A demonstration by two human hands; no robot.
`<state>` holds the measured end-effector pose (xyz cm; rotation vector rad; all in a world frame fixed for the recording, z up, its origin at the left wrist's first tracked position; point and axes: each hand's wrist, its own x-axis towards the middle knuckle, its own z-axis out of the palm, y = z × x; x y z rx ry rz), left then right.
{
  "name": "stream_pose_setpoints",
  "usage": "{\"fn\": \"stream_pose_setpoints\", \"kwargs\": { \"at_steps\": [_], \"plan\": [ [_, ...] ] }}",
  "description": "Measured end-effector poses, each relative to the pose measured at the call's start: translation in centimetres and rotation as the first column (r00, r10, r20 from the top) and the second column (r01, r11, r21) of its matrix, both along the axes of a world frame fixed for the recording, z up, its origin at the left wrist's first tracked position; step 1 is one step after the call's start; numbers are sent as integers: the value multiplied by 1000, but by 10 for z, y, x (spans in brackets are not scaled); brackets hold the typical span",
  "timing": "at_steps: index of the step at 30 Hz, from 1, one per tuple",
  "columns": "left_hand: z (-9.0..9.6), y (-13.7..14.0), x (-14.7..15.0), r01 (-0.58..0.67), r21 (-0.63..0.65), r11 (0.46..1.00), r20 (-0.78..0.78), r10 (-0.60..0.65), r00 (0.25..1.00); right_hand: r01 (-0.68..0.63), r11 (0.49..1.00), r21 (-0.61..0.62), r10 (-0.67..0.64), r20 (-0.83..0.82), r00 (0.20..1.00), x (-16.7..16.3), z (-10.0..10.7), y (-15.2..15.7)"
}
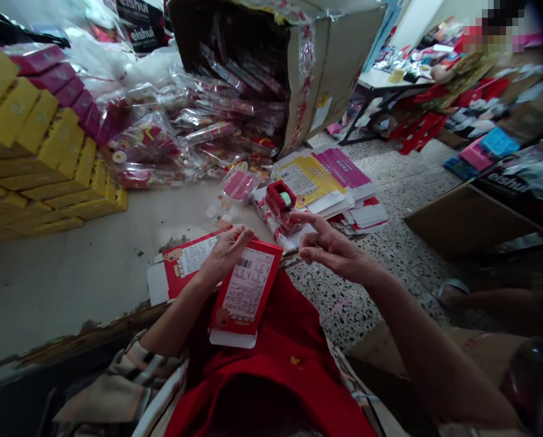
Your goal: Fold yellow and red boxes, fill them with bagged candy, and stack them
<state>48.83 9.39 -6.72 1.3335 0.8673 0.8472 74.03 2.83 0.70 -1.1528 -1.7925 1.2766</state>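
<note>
My left hand grips the top edge of a flat red box with a white label and a white flap at its lower end. Under and beside that hand, a second red box lies on the table with its white flap out to the left. My right hand has its index finger stretched toward a red tape dispenser holding a pale green roll. Its fingers are apart and I see nothing in them. Whether the fingertip touches the dispenser, I cannot tell.
Stacked yellow boxes stand at the left, with pink boxes behind. A large carton on its side spills plastic-wrapped packets. Flat yellow and purple boxes lie at the table's right edge. A person is at a far table.
</note>
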Motion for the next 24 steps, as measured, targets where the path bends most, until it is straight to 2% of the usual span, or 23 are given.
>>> {"fn": "stream_pose_setpoints", "kwargs": {
  "at_steps": [4,8,11,14,17,19,21,22,23,24],
  "plan": [
    [8,-1,6,56,70,996,11,-57,998,-234,966,114,219,129,967,-30,24,18],
    [16,-5,4,85,60,995,74,-89,993,-362,928,92,336,217,916,-44,24,42],
    [16,-8,0,90,21,996,97,-91,991,-395,918,37,378,218,900,-50,21,48],
    [15,-12,-4,99,48,994,86,-103,991,-372,928,-29,370,187,910,-53,21,47],
    [18,-19,-16,107,163,981,58,-118,991,-323,936,-143,344,169,924,-55,20,50],
    [27,-27,-34,120,245,962,27,-130,991,-257,942,-215,299,194,934,-60,12,57],
    [43,-36,-64,63,323,944,13,-71,997,-151,960,-237,214,268,939,-70,-5,66],
    [53,-40,-83,-4,372,928,32,-9,999,-87,974,-207,154,333,930,-77,-15,71],
    [63,-44,-104,-86,430,899,65,64,996,-20,992,-127,72,420,905,-85,-25,76],
    [72,-46,-126,-177,498,849,118,136,984,33,999,10,-33,518,855,-94,-35,83]
  ]
}}
